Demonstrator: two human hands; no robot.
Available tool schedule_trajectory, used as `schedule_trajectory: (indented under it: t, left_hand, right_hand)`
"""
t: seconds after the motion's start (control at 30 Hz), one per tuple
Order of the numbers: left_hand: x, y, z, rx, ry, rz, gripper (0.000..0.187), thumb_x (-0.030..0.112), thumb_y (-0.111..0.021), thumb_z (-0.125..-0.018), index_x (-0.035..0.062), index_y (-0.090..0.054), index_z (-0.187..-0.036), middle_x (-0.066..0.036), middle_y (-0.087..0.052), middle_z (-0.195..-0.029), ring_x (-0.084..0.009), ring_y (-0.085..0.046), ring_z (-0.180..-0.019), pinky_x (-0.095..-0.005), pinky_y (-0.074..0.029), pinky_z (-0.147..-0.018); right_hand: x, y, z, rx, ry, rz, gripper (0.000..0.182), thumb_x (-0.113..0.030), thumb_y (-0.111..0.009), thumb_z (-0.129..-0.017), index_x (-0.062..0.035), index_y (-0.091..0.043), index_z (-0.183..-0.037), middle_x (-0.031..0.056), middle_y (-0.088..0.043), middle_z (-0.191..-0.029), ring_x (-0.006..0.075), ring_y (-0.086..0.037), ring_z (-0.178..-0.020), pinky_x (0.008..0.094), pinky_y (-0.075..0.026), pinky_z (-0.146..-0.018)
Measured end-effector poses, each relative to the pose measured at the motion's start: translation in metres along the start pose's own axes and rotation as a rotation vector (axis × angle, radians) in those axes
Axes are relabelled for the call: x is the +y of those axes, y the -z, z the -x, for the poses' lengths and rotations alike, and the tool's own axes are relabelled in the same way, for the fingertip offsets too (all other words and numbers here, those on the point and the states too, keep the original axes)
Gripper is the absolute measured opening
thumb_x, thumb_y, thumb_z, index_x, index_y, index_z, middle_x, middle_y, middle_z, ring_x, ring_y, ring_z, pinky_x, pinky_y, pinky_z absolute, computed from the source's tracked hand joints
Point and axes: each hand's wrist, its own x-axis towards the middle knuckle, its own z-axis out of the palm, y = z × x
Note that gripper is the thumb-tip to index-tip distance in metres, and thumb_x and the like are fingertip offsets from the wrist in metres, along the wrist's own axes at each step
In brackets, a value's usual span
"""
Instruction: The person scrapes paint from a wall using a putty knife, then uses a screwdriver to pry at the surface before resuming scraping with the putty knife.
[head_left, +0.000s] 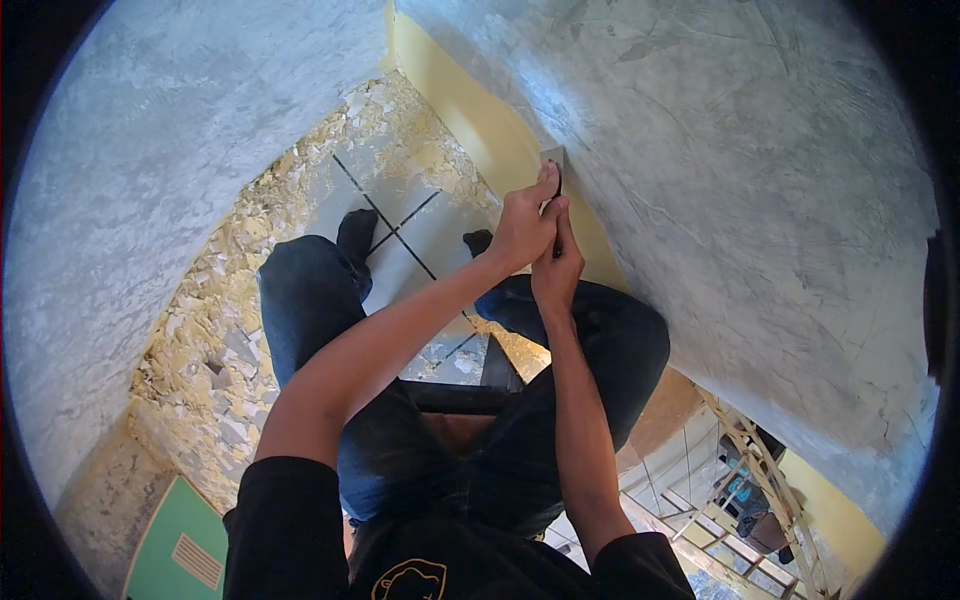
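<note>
Room under renovation, patchy grey wall [760, 200], paint flakes [220, 300], ladder [742, 430]

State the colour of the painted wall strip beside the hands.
The strip is pale yellow; see the head view.

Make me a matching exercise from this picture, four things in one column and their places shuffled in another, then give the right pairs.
Things
1. Flat metal scraper with a dark handle
2. Broken yellow and grey flakes
3. Green panel with pale slots
4. Light wooden ladder

Places
A. Picture's lower right
B. Along the foot of the rough grey wall at picture left
C. Picture's lower left
D. Held with the bare left hand and right hand

Pairs: 1-D, 2-B, 3-C, 4-A
</note>
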Motion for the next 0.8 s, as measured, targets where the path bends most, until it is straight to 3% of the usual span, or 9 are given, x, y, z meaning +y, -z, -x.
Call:
schedule_trajectory:
  t: [0.1, 0.17, 0.33, 0.43, 0.57, 0.63, 0.7, 0.77, 0.8]
  left_hand:
    - [-0.001, 0.001, -0.005, -0.001, -0.009, -0.039, 0.049, 0.005, -0.062, -0.088, -0.0031, -0.046, -0.134, -0.029, -0.061, -0.113, -0.0072, -0.051, -0.081, -0.0284, -0.048, -0.070]
    - [-0.002, 0.000, -0.004, -0.001, -0.021, -0.039, 0.049, 0.005, -0.062, -0.088, -0.0030, -0.046, -0.134, -0.028, -0.063, -0.109, -0.0071, -0.051, -0.080, -0.0285, -0.048, -0.070]
    - [0.010, 0.004, -0.001, 0.027, 0.098, -0.008, 0.045, 0.006, -0.061, -0.089, -0.0019, -0.049, -0.132, -0.019, -0.061, -0.073, -0.0080, -0.046, -0.069, -0.0296, -0.047, -0.063]
    - [0.011, 0.006, -0.002, 0.000, 0.069, 0.003, 0.045, 0.007, -0.061, -0.090, 0.0006, -0.049, -0.133, -0.013, -0.057, -0.066, -0.0078, -0.045, -0.068, -0.0291, -0.046, -0.061]
    - [0.006, 0.006, -0.006, -0.010, 0.080, -0.015, 0.047, 0.007, -0.060, -0.090, 0.0031, -0.047, -0.135, -0.012, -0.056, -0.065, -0.0086, -0.044, -0.067, -0.0289, -0.045, -0.060]
    - [0.020, 0.008, -0.006, -0.033, 0.175, 0.065, 0.046, 0.002, -0.059, -0.087, -0.0109, -0.046, -0.129, -0.035, -0.045, -0.128, -0.0359, -0.044, -0.127, -0.0327, -0.043, -0.099]
    - [0.028, 0.009, -0.001, -0.033, 0.184, 0.084, 0.045, 0.002, -0.059, -0.086, -0.0096, -0.047, -0.128, -0.035, -0.048, -0.125, -0.0363, -0.048, -0.123, -0.0326, -0.044, -0.097]
    - [0.026, 0.011, -0.005, -0.025, 0.193, 0.103, 0.044, 0.003, -0.059, -0.086, -0.0083, -0.049, -0.128, -0.034, -0.051, -0.121, -0.0367, -0.051, -0.120, -0.0325, -0.046, -0.094]
    - [0.019, 0.011, -0.010, -0.003, 0.113, 0.061, 0.044, 0.005, -0.060, -0.088, -0.0031, -0.049, -0.130, -0.025, -0.054, -0.097, -0.0224, -0.048, -0.096, -0.0302, -0.045, -0.079]
  right_hand:
    - [-0.010, 0.003, -0.003, -0.027, -0.151, -0.083, 0.042, -0.017, -0.051, -0.098, -0.0051, -0.046, -0.138, 0.0179, -0.057, -0.130, 0.0268, -0.059, -0.116, 0.0321, -0.047, -0.091]
    - [0.005, -0.003, -0.006, -0.012, -0.051, -0.084, 0.042, -0.016, -0.051, -0.098, -0.0050, -0.046, -0.138, 0.0181, -0.057, -0.130, 0.0281, -0.058, -0.117, 0.0327, -0.046, -0.093]
    - [0.000, -0.001, -0.003, -0.029, -0.035, -0.091, 0.041, -0.015, -0.050, -0.098, -0.0044, -0.047, -0.137, 0.0189, -0.055, -0.131, 0.0296, -0.055, -0.121, 0.0344, -0.044, -0.096]
    - [-0.004, 0.001, 0.000, -0.004, -0.002, -0.083, 0.041, -0.015, -0.050, -0.098, -0.0041, -0.047, -0.137, 0.0190, -0.054, -0.132, 0.0297, -0.054, -0.122, 0.0347, -0.044, -0.096]
    - [-0.006, -0.005, -0.007, -0.011, -0.049, -0.072, 0.042, -0.016, -0.051, -0.098, -0.0048, -0.046, -0.138, 0.0195, -0.055, -0.132, 0.0303, -0.055, -0.121, 0.0339, -0.044, -0.095]
    - [-0.007, -0.002, 0.001, -0.031, -0.081, -0.086, 0.043, -0.016, -0.051, -0.098, -0.0048, -0.046, -0.138, 0.0195, -0.055, -0.131, 0.0305, -0.055, -0.120, 0.0337, -0.045, -0.095]
    - [-0.013, -0.001, 0.003, -0.012, -0.010, -0.016, 0.046, -0.008, -0.050, -0.097, -0.0043, -0.040, -0.142, 0.0170, -0.054, -0.135, 0.0200, -0.058, -0.115, 0.0295, -0.045, -0.092]
    - [-0.011, -0.003, -0.001, -0.022, -0.045, -0.020, 0.047, -0.008, -0.051, -0.097, -0.0046, -0.040, -0.142, 0.0166, -0.054, -0.135, 0.0195, -0.058, -0.114, 0.0294, -0.046, -0.092]
    - [-0.013, -0.004, -0.006, -0.027, -0.084, -0.018, 0.048, -0.008, -0.051, -0.096, -0.0049, -0.040, -0.142, 0.0162, -0.054, -0.135, 0.0190, -0.058, -0.114, 0.0294, -0.046, -0.091]
